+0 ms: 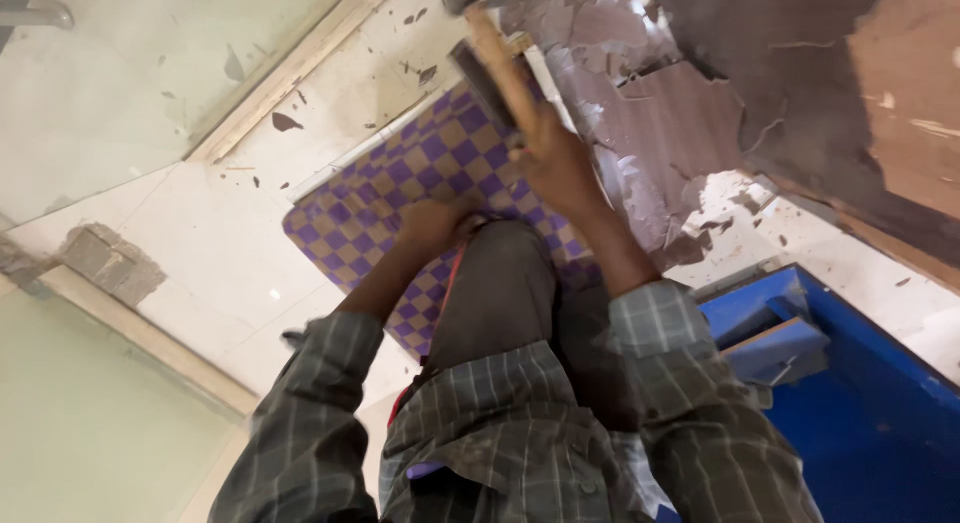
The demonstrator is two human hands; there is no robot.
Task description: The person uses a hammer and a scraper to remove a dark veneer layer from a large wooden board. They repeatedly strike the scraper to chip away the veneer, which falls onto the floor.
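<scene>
Here the right hand (555, 163) is clamping its grip on a wooden hammer handle (497, 58), its long axis running up and away toward the peeling panel (660, 133). The left hand (435, 223), farther from the panel, is resting curled on the knee; whether its grip is holding anything cannot be told.

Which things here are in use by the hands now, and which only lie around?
In use: right hand grips wooden-handled hammer at peeling laminate panel; left hand rests on knee.

Lying about: purple checkered mat, blue box, chips on floor.
</scene>
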